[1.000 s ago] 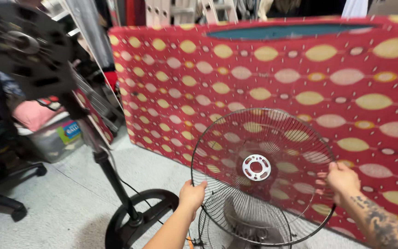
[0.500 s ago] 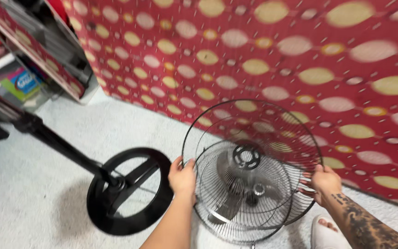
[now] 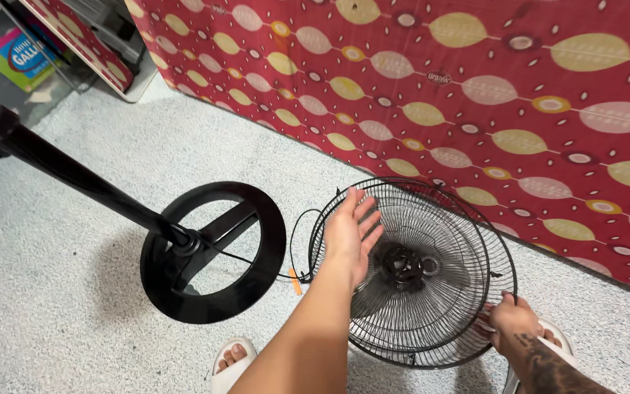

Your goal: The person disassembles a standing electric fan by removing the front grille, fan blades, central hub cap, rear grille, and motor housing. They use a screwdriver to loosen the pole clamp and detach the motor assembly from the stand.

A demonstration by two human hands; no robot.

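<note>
On the speckled grey floor [image 3: 74, 306], close to the foot of a red patterned mattress [image 3: 475, 95] that stands on its edge along the far side, a black wire fan guard [image 3: 442, 292] lies nearly flat, stacked over a second guard with a dark round hub [image 3: 402, 264] showing through the middle. Over its left rim, the left hand [image 3: 351, 230] rests palm down with fingers spread and loose, touching the wires without closing round them. At the near right rim, the right hand [image 3: 510, 325] is curled with its fingertips pinching the outer ring of the guard; the forearm behind it carries a dark tattoo. Just left of the guards stands the round black base [image 3: 213, 252] of a fan stand, its black pole [image 3: 67, 171] leaning away toward the far left corner of the view. A thin black cord [image 3: 297, 233] loops on the floor between the base and the guards, beside a small orange piece [image 3: 295, 281]. Two feet in pale sandals show at the near edge, one [image 3: 231, 361] beside the left forearm, the other [image 3: 552, 339] partly hidden under the right hand. A colourful box [image 3: 20, 55] sits at the far left.
</note>
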